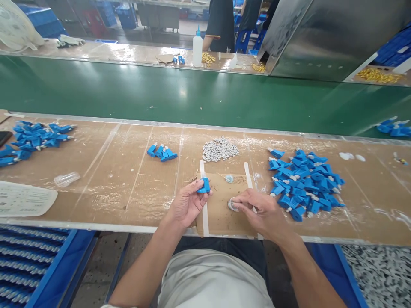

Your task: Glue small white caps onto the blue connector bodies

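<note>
Between thumb and fingers, my left hand (188, 203) grips a small blue plastic part (204, 185) above the left edge of a cardboard work pad (221, 220). My right hand (261, 209) is closed in a pinch, its fingertips at a small round dish (231, 205) on the pad. Whatever those fingertips hold is hidden. Farther up the pad lies a little round cup (229, 179) with bluish contents and a thin stick (221, 175) beside it. Beyond the pad is a pile of small grey-white pieces (220, 149).
A large heap of blue parts (306, 184) lies right, a few more (162, 152) left of centre, another heap (38, 139) far left. A clear plastic cup (67, 179) lies on its side. Behind the table runs a green belt (180, 94); a white bottle (198, 49) stands beyond.
</note>
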A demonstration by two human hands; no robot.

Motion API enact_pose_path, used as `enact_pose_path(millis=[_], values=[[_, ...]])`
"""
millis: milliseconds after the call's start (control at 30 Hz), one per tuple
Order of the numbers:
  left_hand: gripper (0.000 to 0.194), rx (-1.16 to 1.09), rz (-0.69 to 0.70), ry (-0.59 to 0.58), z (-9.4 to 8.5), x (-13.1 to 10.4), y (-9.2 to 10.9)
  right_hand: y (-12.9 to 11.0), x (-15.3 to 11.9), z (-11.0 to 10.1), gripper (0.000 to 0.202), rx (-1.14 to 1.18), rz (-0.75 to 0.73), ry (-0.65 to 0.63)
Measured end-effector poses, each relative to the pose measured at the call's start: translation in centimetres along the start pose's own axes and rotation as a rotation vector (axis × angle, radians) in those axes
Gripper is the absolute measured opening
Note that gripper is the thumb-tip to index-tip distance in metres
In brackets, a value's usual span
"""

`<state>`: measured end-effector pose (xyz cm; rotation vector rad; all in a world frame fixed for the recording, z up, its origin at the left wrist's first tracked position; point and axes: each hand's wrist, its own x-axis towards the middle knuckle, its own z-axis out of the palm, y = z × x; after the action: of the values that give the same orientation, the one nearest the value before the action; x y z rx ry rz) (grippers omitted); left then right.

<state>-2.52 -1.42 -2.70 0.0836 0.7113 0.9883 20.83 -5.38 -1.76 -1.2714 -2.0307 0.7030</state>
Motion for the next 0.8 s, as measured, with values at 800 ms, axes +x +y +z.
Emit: enact_pose_path(millis=[800], values=[[0.027,0.252,-0.131,-0.3,3.5,-3.0,-4.0,-5.8,0.7,-2.1,0.02,0.201,-0.056,0.509]])
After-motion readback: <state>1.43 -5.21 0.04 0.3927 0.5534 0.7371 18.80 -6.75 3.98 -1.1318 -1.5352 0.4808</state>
